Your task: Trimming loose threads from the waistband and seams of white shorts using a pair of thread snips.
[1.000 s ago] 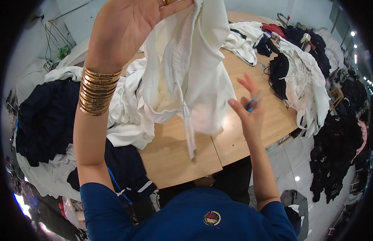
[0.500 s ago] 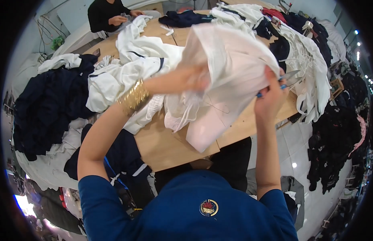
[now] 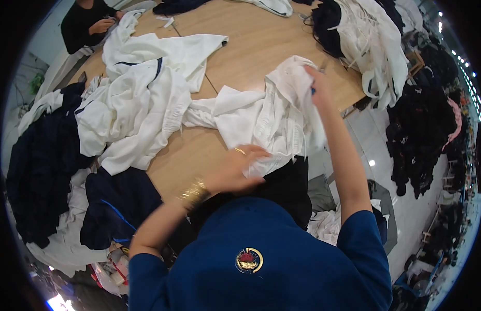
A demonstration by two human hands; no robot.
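Head view: white garment (image 3: 284, 114) lay bunched at the near right edge of the wooden table (image 3: 240, 46), between 2 hands. Right hand (image 3: 319, 90) was closed on its upper edge, a blue-handled tool (image 3: 313, 91), probably scissors, at the palm. Left hand (image 3: 235, 168) was blurred, thumb and fingers wide apart by the lower edge; contact could not be told. Judgement: good handling meant smoothing folds left-handed, tool point off the cloth. Containers: none identified with certainty; white heap (image 3: 139, 103) and navy heap (image 3: 41, 171) lay loose.
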